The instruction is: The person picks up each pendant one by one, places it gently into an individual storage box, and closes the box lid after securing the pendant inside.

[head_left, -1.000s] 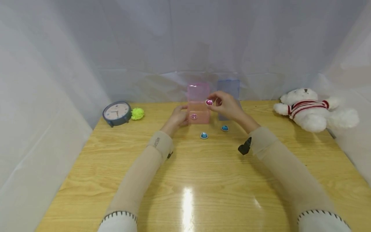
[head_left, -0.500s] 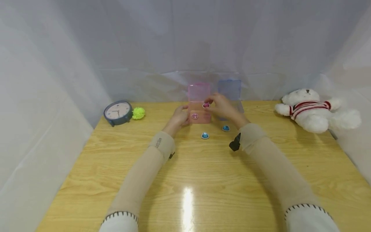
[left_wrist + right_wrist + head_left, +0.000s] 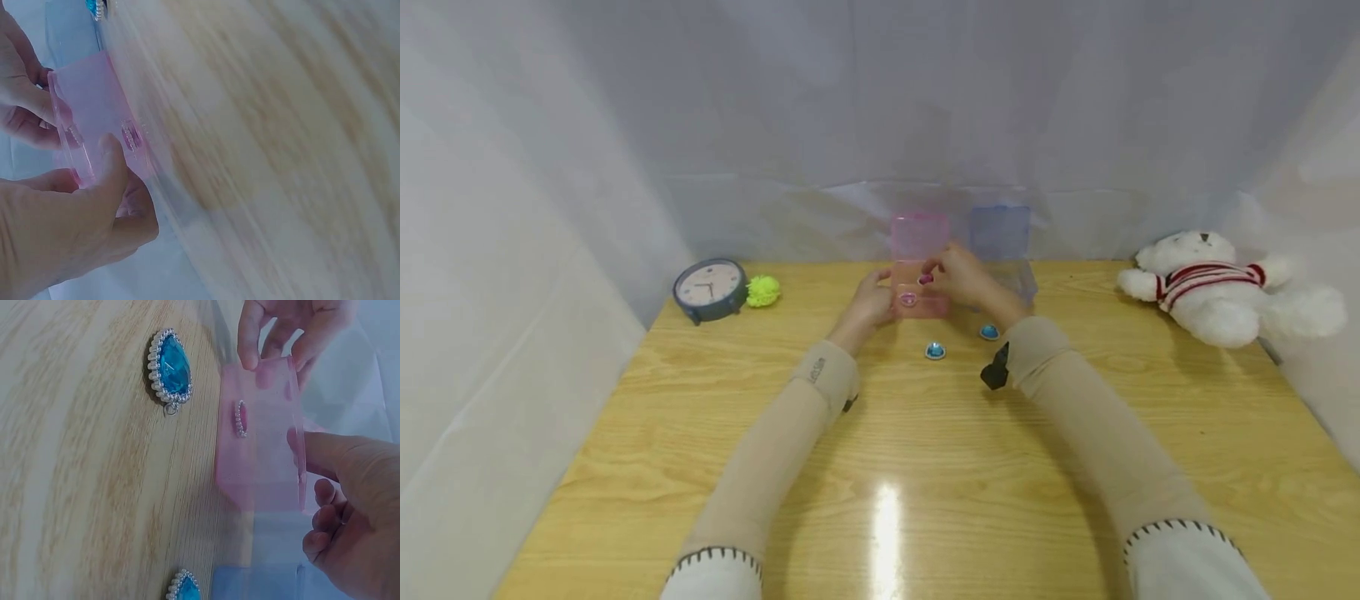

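Note:
A translucent pink box stands upright with its lid raised behind it. My left hand grips the box's left side, thumb on the front wall in the left wrist view. One pink gem pendant with a beaded silver rim lies inside, seen through the wall. A second pink gem pendant is pinched by my right hand, whose fingertips reach in over the box's rim. In the right wrist view the box wall partly covers those fingertips.
Two blue gem pendants, a nearer one and a farther one, lie before the boxes. Right of the pink box stands an open blue box. A clock and yellow-green pompom sit left, a white plush bear right.
My right hand has moved left and down with the pink gem pendant, from above the pink box's right edge to inside its rim. The left hand keeps its grip on the box.

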Demonstrator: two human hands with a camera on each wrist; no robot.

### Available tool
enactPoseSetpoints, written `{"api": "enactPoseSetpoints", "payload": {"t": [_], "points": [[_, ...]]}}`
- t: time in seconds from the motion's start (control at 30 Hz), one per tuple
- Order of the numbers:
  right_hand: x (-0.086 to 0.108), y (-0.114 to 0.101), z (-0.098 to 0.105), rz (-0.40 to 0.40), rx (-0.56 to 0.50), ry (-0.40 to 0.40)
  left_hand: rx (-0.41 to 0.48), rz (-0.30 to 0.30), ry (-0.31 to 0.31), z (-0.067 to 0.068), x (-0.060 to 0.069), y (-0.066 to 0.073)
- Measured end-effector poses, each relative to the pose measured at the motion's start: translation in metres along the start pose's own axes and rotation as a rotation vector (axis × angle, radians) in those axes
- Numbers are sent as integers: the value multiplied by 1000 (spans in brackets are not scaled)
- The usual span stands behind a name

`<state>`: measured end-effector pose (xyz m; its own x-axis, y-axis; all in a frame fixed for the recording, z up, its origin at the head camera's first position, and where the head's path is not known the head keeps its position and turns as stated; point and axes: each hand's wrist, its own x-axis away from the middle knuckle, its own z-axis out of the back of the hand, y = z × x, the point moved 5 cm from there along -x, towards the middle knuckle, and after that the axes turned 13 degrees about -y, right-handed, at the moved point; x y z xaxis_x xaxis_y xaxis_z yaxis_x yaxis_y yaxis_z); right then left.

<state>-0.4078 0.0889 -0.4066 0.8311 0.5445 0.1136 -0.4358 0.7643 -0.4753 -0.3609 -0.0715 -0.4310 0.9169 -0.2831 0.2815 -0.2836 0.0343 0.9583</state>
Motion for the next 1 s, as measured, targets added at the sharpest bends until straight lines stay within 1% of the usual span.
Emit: {"api": "enactPoseSetpoints", "payload": {"t": [0.17, 0.27, 0.43, 0.53, 0.63, 0.8, 0.87, 1.0], "points": [[-1, 2, -3, -19, -23, -10, -13, 8, 15, -1, -1, -2], [-1, 3, -4, -24, -35, -18, -10, 0, 17, -2, 0, -2], [3, 3, -2, -29, -88, 3, -6, -8, 31, -1, 0, -3], [8, 4, 2, -36, -118, 33, -5, -7, 35, 0, -1, -3], [13, 5, 7, -32, -120, 73, -10, -11, 36, -1, -2, -2], [19, 5, 15, -9, -107, 141, -28, -12, 41, 1, -2, -2], [24, 5, 17, 5, -117, 173, -36, -8, 41, 1, -2, -3], [37, 9, 26, 36, -182, 249, -37, -7, 43, 3, -1, -4]]}}
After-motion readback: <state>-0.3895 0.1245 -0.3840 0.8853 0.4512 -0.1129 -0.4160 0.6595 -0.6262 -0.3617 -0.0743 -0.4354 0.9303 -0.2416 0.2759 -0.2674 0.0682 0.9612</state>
